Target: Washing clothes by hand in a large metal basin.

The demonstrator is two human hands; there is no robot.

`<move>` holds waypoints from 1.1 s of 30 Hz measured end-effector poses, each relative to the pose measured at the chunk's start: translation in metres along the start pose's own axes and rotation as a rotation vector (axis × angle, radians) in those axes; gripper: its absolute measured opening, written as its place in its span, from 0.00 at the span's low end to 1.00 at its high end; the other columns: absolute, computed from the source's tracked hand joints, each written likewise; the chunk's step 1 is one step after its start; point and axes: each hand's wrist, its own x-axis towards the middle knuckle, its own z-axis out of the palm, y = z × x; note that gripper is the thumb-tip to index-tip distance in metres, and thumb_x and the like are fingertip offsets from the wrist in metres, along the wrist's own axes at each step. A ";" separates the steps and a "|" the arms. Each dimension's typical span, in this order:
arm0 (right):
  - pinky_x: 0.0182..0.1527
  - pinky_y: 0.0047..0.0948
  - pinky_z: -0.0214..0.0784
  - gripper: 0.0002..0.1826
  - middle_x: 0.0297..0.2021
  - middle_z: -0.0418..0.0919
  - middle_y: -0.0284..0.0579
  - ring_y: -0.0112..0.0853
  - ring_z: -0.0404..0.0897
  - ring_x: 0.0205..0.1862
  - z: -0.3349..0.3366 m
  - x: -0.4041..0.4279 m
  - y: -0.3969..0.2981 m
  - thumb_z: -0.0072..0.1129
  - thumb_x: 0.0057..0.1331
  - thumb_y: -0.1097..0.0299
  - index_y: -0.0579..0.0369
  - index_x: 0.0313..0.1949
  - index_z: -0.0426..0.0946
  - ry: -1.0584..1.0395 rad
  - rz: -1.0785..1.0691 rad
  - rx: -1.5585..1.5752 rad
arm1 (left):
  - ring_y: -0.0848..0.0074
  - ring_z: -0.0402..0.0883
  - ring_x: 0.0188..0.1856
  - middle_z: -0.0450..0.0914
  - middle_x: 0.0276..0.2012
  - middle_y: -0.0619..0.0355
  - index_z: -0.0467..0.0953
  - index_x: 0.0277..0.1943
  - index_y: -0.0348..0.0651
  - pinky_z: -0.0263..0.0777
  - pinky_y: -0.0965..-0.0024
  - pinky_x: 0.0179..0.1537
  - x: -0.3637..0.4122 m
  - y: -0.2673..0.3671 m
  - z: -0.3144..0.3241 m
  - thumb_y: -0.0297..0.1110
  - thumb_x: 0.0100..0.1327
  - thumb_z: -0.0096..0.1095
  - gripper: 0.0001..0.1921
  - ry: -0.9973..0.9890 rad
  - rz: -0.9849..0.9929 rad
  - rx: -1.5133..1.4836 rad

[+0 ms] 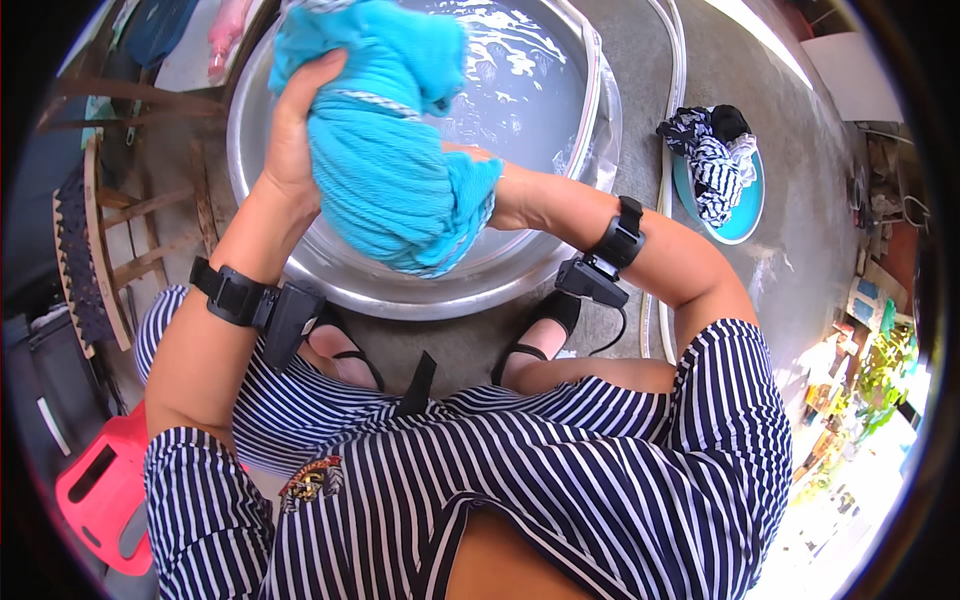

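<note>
A bunched turquoise cloth is held up over a large round metal basin of water. My left hand grips its left side, with the thumb laid across the fabric. From the right, my right hand reaches behind and under the bundle; its fingers are hidden by the cloth. The basin's water looks greyish and rippled. A pale hose runs over the basin's right side into the water.
Right of the basin, a turquoise tub holds black and striped clothes. White hoses cross the concrete floor between them. Wooden frames stand at the left, above a pink plastic stool. A pink bottle lies at the upper left.
</note>
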 end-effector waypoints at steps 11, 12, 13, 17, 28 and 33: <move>0.68 0.45 0.52 0.50 0.71 0.48 0.59 0.44 0.57 0.70 0.013 0.038 -0.090 0.44 0.67 0.32 0.54 0.74 0.41 0.195 -0.435 0.160 | 0.62 0.84 0.40 0.81 0.42 0.45 0.70 0.55 0.31 0.81 0.61 0.43 0.000 -0.001 0.007 0.51 0.60 0.57 0.30 0.049 -0.314 -0.050; 0.67 0.41 0.55 0.48 0.69 0.54 0.58 0.41 0.61 0.67 0.018 0.047 -0.093 0.47 0.66 0.32 0.56 0.72 0.48 0.227 -0.496 -0.078 | 0.62 0.84 0.39 0.80 0.42 0.45 0.69 0.56 0.32 0.82 0.61 0.42 -0.001 -0.005 0.008 0.50 0.61 0.58 0.30 0.044 -0.316 -0.020; 0.65 0.37 0.58 0.47 0.66 0.60 0.56 0.39 0.64 0.65 0.020 0.052 -0.095 0.50 0.65 0.33 0.59 0.69 0.55 0.259 -0.553 -0.318 | 0.63 0.84 0.39 0.80 0.43 0.46 0.68 0.58 0.33 0.82 0.61 0.41 -0.002 -0.007 0.008 0.50 0.61 0.58 0.30 0.040 -0.317 0.009; 0.54 0.38 0.68 0.33 0.48 0.77 0.58 0.44 0.77 0.51 0.019 0.063 -0.089 0.53 0.60 0.41 0.64 0.47 0.76 0.489 -0.480 -0.546 | 0.63 0.84 0.39 0.79 0.43 0.45 0.68 0.57 0.33 0.82 0.61 0.41 0.000 -0.004 0.009 0.47 0.58 0.61 0.30 0.046 -0.356 0.069; 0.51 0.43 0.69 0.23 0.43 0.78 0.66 0.55 0.78 0.44 -0.006 0.067 -0.073 0.51 0.57 0.54 0.66 0.34 0.80 0.506 -0.553 -1.091 | 0.65 0.84 0.37 0.81 0.39 0.48 0.73 0.51 0.34 0.81 0.63 0.42 -0.007 -0.012 0.015 0.43 0.59 0.62 0.23 0.073 -0.430 0.147; 0.57 0.40 0.67 0.54 0.60 0.65 0.70 0.49 0.68 0.63 -0.002 0.048 -0.072 0.49 0.59 0.27 0.70 0.63 0.59 0.385 -0.327 -0.630 | 0.63 0.84 0.38 0.81 0.40 0.48 0.73 0.52 0.36 0.80 0.62 0.43 -0.002 -0.007 0.003 0.43 0.59 0.62 0.23 0.095 -0.426 0.066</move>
